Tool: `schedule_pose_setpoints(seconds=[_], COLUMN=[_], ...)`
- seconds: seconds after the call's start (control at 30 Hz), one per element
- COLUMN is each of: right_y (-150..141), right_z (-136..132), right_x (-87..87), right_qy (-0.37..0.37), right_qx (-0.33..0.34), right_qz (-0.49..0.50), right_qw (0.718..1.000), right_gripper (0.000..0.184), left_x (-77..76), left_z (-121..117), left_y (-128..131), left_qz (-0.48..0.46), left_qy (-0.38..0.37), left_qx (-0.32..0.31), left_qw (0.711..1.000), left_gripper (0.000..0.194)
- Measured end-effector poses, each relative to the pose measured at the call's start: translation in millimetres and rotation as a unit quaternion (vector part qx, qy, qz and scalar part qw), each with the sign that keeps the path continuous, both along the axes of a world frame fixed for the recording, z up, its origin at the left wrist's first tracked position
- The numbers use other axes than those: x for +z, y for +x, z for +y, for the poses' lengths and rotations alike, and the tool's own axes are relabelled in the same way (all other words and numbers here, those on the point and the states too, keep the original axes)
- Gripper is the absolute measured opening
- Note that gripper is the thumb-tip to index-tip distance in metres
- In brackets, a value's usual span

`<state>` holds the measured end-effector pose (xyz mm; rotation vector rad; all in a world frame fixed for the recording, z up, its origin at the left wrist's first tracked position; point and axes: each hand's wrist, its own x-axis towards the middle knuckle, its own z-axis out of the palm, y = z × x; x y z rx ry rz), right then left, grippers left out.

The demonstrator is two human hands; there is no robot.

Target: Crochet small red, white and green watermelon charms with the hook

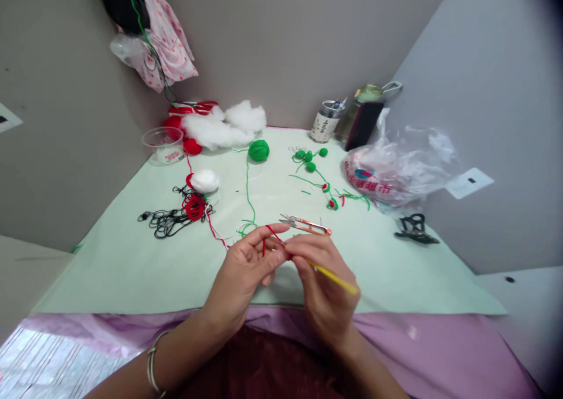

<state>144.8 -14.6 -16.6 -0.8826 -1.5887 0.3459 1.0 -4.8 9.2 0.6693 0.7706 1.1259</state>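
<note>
In the middle of the head view, my right hand [323, 281] grips a yellow-handled crochet hook [336, 279], its tip meeting the work by my left fingertips. My left hand [246, 270] pinches red yarn [275, 232], which also loops over the raised index finger. Whatever small piece is worked at the fingertips is mostly hidden. Just beyond my hands lie orange-handled thread snips [308, 225]. Green yarn [248, 193] runs from a green ball [258, 150] down toward my left hand. Red and white strands [213, 226] trail on the table at the left.
White stuffing [224, 124] and a clear plastic tub [163, 146] sit at the back left. Tangled black cord [169, 220] lies beside a white yarn ball [205, 181]. Small green crocheted pieces [311, 167], a pen tin [326, 122], a phone [365, 126] and a plastic bag [378, 170] stand right, near a black claw clip [416, 230].
</note>
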Motion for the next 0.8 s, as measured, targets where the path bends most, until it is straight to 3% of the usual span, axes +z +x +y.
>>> schedule_pose_setpoints(seconds=[0.13,0.27,0.4,0.6,0.8], right_y=[0.1,6.5,9.1,3.5,8.5], right_z=[-2.2,0.9,4.8,6.7,4.1], right_x=[-6.9,-1.3,4.7,3.7,3.4], right_qy=[0.055,-0.040,-0.110,-0.101,-0.156], right_qx=[-0.046,0.005,0.072,0.077,0.129], right_qz=[-0.055,0.101,0.242,0.146,0.222], right_qw=[0.996,0.994,0.961,0.981,0.954], right_gripper=[0.039,0.026,0.022,0.019,0.024], left_x=[-0.2,0.2,-0.9,-1.7,3.5], left_z=[2.3,6.9,6.9,1.2,2.8], left_y=[0.5,-5.9,-8.4,-3.2,-9.0], left_qz=[-0.085,-0.113,-0.068,0.034,0.047], left_qy=[-0.070,-0.091,-0.056,0.011,-0.010], left_qx=[-0.043,-0.046,-0.023,-0.023,-0.031], left_qw=[0.993,0.988,0.996,0.999,0.998], left_gripper=[0.035,0.028,0.017,0.032,0.030])
